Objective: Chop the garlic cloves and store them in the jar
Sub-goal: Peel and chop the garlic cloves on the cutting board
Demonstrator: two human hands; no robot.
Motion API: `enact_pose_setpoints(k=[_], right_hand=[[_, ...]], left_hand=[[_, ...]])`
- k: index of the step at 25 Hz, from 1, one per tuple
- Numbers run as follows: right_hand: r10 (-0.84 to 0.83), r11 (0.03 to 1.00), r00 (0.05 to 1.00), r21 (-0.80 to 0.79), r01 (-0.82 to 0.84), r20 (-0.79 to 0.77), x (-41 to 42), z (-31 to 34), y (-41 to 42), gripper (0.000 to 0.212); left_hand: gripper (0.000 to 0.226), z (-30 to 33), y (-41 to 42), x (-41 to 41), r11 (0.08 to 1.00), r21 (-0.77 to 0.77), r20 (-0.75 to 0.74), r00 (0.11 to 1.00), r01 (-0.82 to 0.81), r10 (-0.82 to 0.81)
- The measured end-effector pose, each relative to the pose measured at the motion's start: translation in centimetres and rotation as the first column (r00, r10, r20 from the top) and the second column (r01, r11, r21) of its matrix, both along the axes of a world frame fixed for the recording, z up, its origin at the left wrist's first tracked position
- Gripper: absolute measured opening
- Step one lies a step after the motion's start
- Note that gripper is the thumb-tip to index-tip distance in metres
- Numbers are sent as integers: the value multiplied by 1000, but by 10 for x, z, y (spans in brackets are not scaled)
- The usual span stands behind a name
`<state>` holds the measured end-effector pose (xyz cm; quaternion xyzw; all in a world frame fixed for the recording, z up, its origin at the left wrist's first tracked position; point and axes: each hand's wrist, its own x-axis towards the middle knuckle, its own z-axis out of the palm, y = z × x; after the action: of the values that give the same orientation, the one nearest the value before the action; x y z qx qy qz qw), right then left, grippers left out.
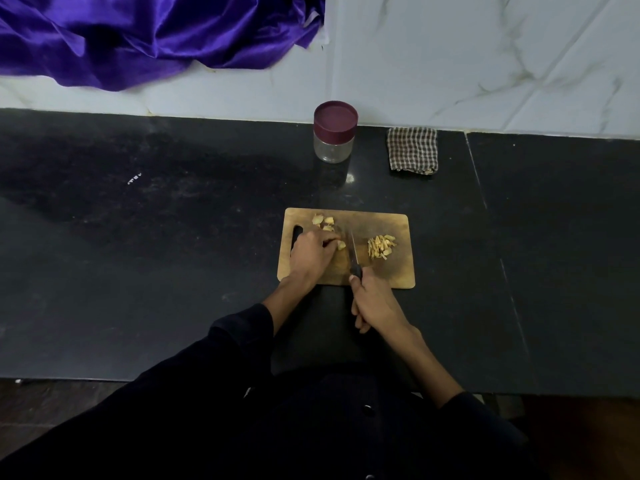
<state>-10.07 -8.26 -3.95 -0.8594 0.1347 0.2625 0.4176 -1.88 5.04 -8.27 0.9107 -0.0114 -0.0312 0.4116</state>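
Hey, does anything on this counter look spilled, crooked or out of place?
Nothing stands out. The garlic stays on the cutting board, the jar stands upright with its lid on, and the checked cloth lies folded.

Knife (pixel 353 249) beside pinched garlic clove (pixel 341 245) on cutting board (pixel 398 271)

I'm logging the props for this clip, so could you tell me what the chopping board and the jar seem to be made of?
Chopping board: looks like wood, matte brown with darker worn patches. Jar: clear body, glass or plastic, I cannot tell which; its maroon lid looks like smooth plastic.
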Motion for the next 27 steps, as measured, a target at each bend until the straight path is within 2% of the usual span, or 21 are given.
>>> enact_pose_setpoints(k=[4, 14, 27], right_hand=[[21, 998, 999, -59, -22, -26, 3, -3, 7, 27], [113, 973, 993, -202, -114, -14, 9, 0, 13, 26], [157, 950, 987, -269, -156, -15, 12, -3, 17, 25]], left_hand=[[14, 1, -3, -1, 999, 26, -15, 999, -33, 33], [10, -1, -6, 1, 997, 54, -27, 998, -59, 61], [10, 0, -6, 3, 997, 40, -83, 994, -69, 72]])
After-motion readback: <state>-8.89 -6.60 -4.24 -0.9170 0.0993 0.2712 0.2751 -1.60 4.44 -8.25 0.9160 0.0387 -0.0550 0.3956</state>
